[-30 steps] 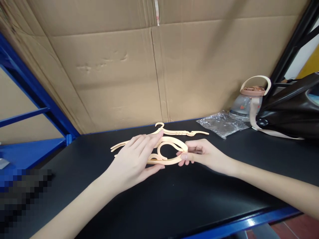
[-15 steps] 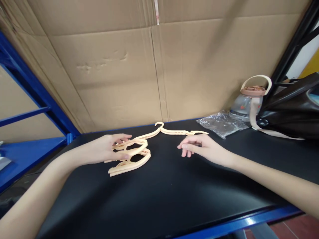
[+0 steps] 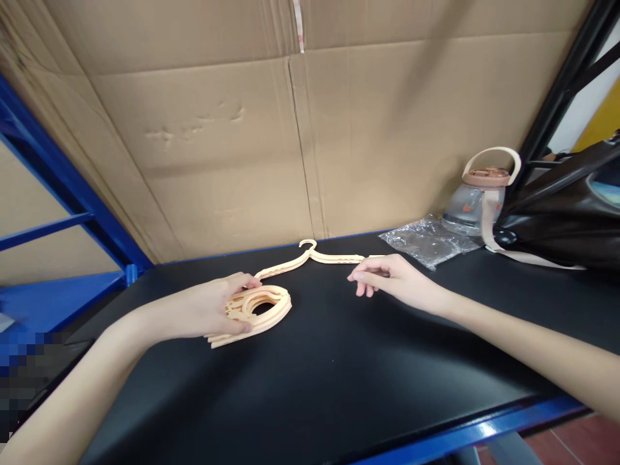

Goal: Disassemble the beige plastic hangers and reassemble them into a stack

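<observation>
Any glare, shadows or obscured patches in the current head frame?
Head view: glare on the blue table edge, glints on the plastic; dark shadow on the table beside the left forearm; soft shadows on the cardboard; pixelated patch at lower left.

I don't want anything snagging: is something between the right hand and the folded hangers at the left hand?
Nothing visible: from the right hand across to the folded hangers at the left hand, only black tabletop shows. The opened-out hanger lies farther back, toward the cardboard.
</observation>
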`<action>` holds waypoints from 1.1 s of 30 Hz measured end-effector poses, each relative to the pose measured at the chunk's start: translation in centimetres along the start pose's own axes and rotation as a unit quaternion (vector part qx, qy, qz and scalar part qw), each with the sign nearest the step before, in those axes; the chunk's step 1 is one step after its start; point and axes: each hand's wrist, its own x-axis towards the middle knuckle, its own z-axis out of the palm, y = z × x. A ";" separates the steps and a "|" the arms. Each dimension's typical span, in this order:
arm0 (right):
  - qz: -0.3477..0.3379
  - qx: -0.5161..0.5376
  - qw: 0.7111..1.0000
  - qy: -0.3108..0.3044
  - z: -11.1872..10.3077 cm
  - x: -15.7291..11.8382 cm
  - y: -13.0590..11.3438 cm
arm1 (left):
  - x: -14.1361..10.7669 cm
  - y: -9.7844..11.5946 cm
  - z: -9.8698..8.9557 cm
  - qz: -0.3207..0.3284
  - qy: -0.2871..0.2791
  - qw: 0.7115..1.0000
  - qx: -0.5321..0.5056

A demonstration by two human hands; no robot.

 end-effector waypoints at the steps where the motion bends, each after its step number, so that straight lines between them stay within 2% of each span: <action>1: 0.002 -0.008 1.000 0.004 -0.1 0.1 0.2 | 0.0 0.0 0.0 0.004 -0.016 1.000 -0.003; 3: 0.004 -0.037 0.999 0.013 -0.5 0.3 0.5 | 0.0 -0.1 0.1 0.018 -0.059 0.998 0.001; 6: -0.006 -0.136 0.990 0.032 -1.5 0.8 1.3 | 0.0 0.0 0.2 0.011 -0.054 0.998 0.036; 9: -0.015 -0.246 0.967 0.065 -3.0 1.2 2.2 | 0.1 0.3 0.2 0.020 -0.055 0.996 0.065; 13: -0.004 -0.304 0.947 0.105 -4.8 1.8 3.1 | 0.1 0.6 0.2 0.026 -0.048 0.996 0.075; 17: 0.007 -0.343 0.932 0.115 -5.6 2.1 4.0 | 0.1 0.6 0.2 0.014 -0.043 0.996 0.079; 23: -0.018 -0.381 0.919 0.099 -5.7 2.2 4.9 | 0.1 0.2 0.4 0.018 -0.033 0.997 0.070; 28: -0.042 -0.403 0.914 0.011 -5.7 2.3 5.8 | 0.5 -0.3 0.4 -0.007 -0.036 0.998 0.043; 30: -0.040 -0.402 0.915 0.002 -5.8 2.3 6.1 | 0.8 -0.7 0.2 -0.008 -0.011 0.999 0.032; 33: -0.024 -0.407 0.913 0.010 -6.1 2.2 6.0 | 1.5 -2.1 -0.4 -0.004 0.087 0.994 0.068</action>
